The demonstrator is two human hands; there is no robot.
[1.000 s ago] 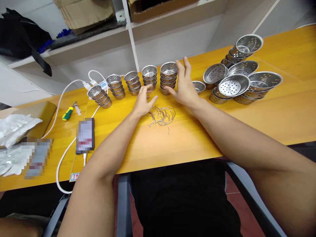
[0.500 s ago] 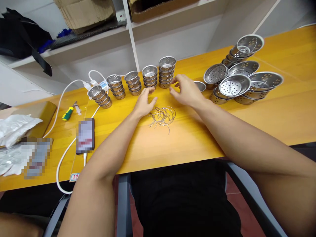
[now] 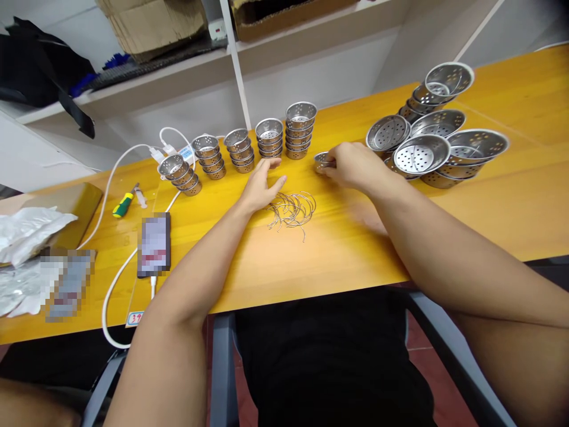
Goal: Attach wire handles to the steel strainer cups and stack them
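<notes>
Between its thumb and fingers my right hand (image 3: pixel 353 166) grips a small perforated metal cup (image 3: pixel 320 162), low over the table. My left hand (image 3: pixel 262 185) is open, thumb apart from the fingers, resting behind the tangle of curved metal wires (image 3: pixel 291 210). Just beyond its fingertips stands a stack of perforated cups (image 3: pixel 269 135). A taller stack (image 3: pixel 301 127) rises to the right of that one, behind the held cup. Further stacks (image 3: pixel 239 148) continue the row leftward. Larger perforated baskets (image 3: pixel 422 155) are piled to the right of my right hand.
A phone (image 3: pixel 153 244) on a white cable lies left of my left forearm. Beyond it are a green-and-yellow screwdriver (image 3: pixel 123 204), a power strip (image 3: pixel 185 154) and plastic bags (image 3: pixel 31 228). The shelf (image 3: pixel 311 44) stands along the table's back edge.
My right hand has moved slightly right and down from beside the tallest stack and closed on the small cup, which now sits further left than before. My left hand stays nearly still.
</notes>
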